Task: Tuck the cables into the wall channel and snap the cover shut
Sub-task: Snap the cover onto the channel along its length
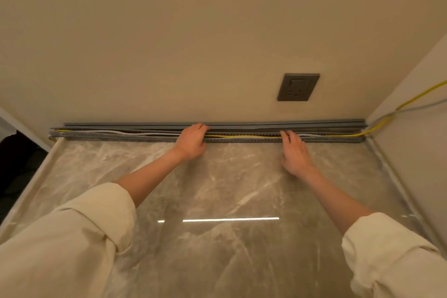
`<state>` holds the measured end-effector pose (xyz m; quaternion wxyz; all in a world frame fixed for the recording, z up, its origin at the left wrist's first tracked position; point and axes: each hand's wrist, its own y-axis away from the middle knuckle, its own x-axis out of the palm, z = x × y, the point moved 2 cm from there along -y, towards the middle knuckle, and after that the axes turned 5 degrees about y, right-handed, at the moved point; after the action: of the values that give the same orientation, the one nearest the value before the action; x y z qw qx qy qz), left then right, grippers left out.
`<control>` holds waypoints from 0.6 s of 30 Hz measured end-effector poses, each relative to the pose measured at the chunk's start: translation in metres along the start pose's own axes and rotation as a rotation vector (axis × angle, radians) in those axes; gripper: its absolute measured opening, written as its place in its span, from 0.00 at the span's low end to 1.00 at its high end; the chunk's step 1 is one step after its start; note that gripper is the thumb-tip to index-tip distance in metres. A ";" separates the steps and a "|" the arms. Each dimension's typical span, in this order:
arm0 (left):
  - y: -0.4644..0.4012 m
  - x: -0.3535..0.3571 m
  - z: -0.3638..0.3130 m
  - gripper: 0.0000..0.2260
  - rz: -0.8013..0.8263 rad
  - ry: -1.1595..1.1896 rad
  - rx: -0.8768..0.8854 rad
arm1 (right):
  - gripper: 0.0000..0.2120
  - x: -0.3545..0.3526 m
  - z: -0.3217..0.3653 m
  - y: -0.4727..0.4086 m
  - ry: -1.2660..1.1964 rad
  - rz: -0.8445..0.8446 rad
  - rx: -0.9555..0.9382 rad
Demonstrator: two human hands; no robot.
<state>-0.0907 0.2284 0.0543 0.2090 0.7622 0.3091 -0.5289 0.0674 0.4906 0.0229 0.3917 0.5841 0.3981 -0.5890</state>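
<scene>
Clearly the tucking step is in hand: the grey channel [145, 136] lies open along the foot of the wall [193, 43], at 12 o'clock from the person, and the yellow cable [242, 136] and white cable [108, 131] run along its length, not yet fully seated. The cover [290, 124] appears to be the grey strip standing up behind the channel against the wall, still unclosed.

The left hand [192, 140] reaches over the channel near its middle, fingers curled down at the top edge; whether they pinch a cable or the cover lip, I cannot tell. The right hand [294, 152] sits toward 1 o'clock, palm down, fingers fairly straight with the tips on the channel's front rail beside the yellow cable, holding nothing that shows.

At 2 o'clock the yellow cable and a grey cable [416, 107] leave the channel's end and climb the side wall [411, 152]. A socket [298, 87] sits on the wall above the right hand. Both forearms stretch out over the marble counter [229, 189], sleeves rolled.

Next, I judge, the cables want pressing down flat along the whole run, so nothing rides over the rail; then the cover folds forward and is pressed shut section by section.
</scene>
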 end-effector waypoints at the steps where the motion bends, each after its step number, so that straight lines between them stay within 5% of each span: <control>1: -0.006 0.004 -0.008 0.23 0.013 -0.001 0.004 | 0.36 -0.001 -0.013 -0.001 -0.020 -0.001 0.034; 13: -0.083 0.041 -0.104 0.21 0.087 -0.021 0.109 | 0.22 -0.025 -0.152 -0.043 -0.359 -0.118 0.477; 18: -0.106 0.057 -0.130 0.19 0.105 -0.045 0.130 | 0.20 -0.018 -0.178 -0.051 -0.239 -0.047 0.427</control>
<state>-0.0613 0.4030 0.0475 0.1936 0.7773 0.2291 -0.5531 0.0872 0.6747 0.0415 0.2900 0.5702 0.2290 -0.7337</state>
